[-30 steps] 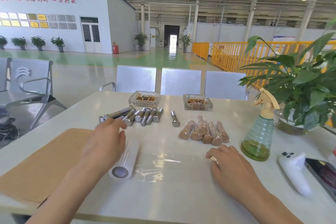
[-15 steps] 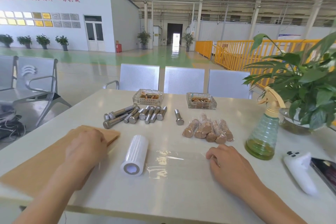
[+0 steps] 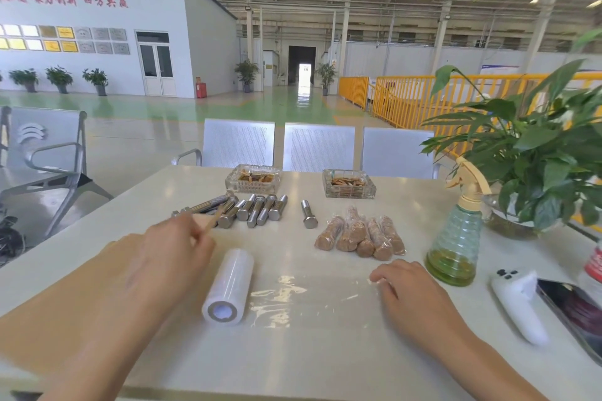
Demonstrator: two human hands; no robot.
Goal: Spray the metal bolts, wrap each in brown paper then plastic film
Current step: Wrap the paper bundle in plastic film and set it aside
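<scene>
Left hand (image 3: 169,257) pinches a corner of the brown paper (image 3: 65,296) and lifts it off the surface (image 3: 325,361); right hand (image 3: 410,290) lies curled on the free edge of the film (image 3: 312,299), pinning it flat. I judge the paper light and floppy but creasable, best taken by a corner as now. The film looks thin, clingy and slippery, likely to fold onto itself, so I would hold it by its edge and let the roll (image 3: 228,286) carry the weight. The bare bolts (image 3: 247,212) beyond the roll look heavy, hard and apt to roll; I would grip the shank, one at a time. One bolt (image 3: 308,213) lies apart from them. Wrapped bolts (image 3: 361,234) sit just beyond the right hand. The spray bottle (image 3: 456,238) and plant (image 3: 534,153) crowd the right side, with a phone (image 3: 573,312) and white controller (image 3: 518,303) near the edge. Two glass ashtrays (image 3: 348,184) stand further back.
</scene>
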